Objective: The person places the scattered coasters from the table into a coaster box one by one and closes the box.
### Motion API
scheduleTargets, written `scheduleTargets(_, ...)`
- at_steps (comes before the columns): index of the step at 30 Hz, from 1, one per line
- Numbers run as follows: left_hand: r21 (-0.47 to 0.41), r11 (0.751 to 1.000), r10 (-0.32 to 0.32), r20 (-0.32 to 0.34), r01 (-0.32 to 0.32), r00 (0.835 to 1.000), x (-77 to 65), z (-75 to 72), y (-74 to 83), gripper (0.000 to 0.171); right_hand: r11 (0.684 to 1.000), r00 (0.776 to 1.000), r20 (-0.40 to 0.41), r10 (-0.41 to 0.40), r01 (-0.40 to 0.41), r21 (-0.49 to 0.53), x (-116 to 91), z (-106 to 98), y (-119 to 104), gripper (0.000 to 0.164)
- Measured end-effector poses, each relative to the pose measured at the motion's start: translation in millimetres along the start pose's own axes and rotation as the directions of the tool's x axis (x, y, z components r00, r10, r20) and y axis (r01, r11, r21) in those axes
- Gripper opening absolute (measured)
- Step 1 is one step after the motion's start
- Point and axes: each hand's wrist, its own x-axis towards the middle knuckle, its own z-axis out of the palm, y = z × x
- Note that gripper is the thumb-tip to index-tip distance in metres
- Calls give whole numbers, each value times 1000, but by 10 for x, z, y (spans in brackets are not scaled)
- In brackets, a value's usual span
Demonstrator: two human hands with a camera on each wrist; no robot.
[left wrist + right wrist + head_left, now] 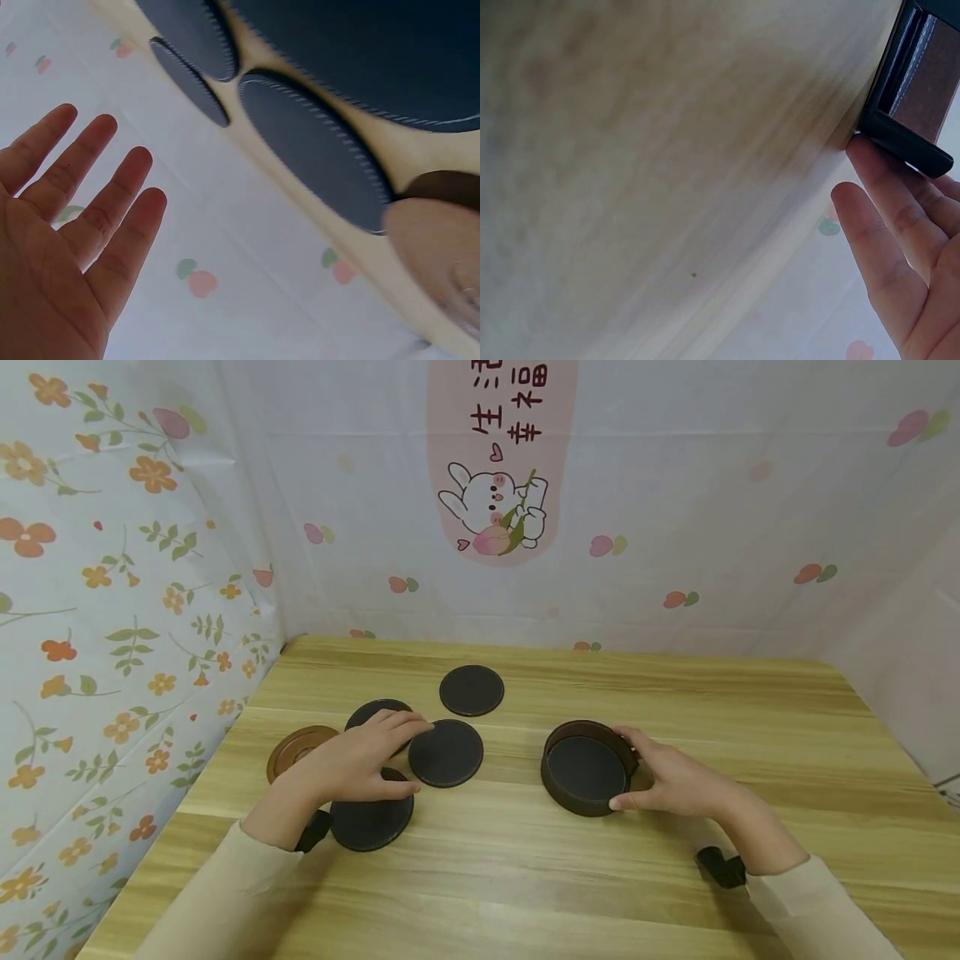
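My left hand [360,760] hovers with spread fingers over several round black coasters, holding nothing. One coaster [367,822] lies beneath its thumb, another [375,710] is partly hidden behind its fingers, and a third [448,753] lies just right of the fingertips. In the left wrist view the straight fingers [124,225] stand apart from the stitched coasters [311,150]. My right hand [675,781] grips the right side of a round coaster holder [555,785], thumb at the near edge and fingers at the far edge. Its dark notched wall [892,127] meets my fingers in the right wrist view.
Another black coaster [472,690] lies farther back. A brown round disc [292,743] sits at the left, partly behind my left hand. The wooden table [510,877] ends at a printed cloth [645,510] behind, with flowered cloth [135,635] along the left.
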Motion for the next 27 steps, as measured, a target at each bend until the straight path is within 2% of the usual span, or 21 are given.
scheduleTargets(7,-32,998,-50,24,51,998,-133,123,-102,69,1000,1000,-3,-1,1,-3,-7,-4,5,112)
scheduleTargets(14,-46,993,-105,21,106,994,-321,242,-173,71,1000,1000,-2,0,0,-9,-1,1,5,112)
scheduleTargets(27,-82,979,-185,41,188,982,-540,356,-201,82,1000,1000,-4,0,0,-8,-3,3,5,111)
